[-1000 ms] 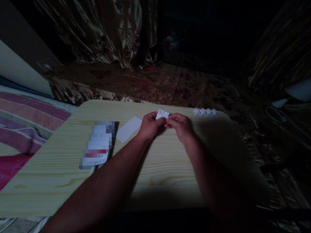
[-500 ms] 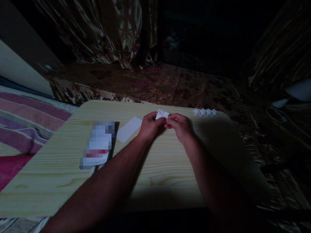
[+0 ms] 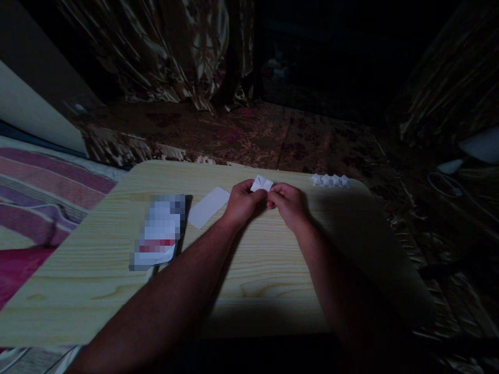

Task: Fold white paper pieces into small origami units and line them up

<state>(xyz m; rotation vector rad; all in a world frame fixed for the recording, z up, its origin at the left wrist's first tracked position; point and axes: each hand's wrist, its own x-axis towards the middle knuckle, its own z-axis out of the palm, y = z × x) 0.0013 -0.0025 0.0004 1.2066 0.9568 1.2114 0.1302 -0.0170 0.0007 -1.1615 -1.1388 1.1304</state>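
Observation:
Both my hands meet over the far middle of a light wooden table (image 3: 249, 270). My left hand (image 3: 242, 201) and my right hand (image 3: 287, 203) each pinch a small folded piece of white paper (image 3: 261, 183) between fingertips, holding it just above the tabletop. The paper shows creases and pointed corners. A row of several small white folded paper stars (image 3: 329, 180) lies on the table to the right of my right hand, near the far edge.
A flat white rectangle of paper (image 3: 208, 206) lies left of my left hand. Further left lies a blurred white and red packet (image 3: 159, 232). Patterned carpet and curtains surround the table; a striped cloth (image 3: 42, 197) lies at left. The room is dark.
Almost nothing differs. Both hands keep their pinch on the folded paper, with only slight finger shifts.

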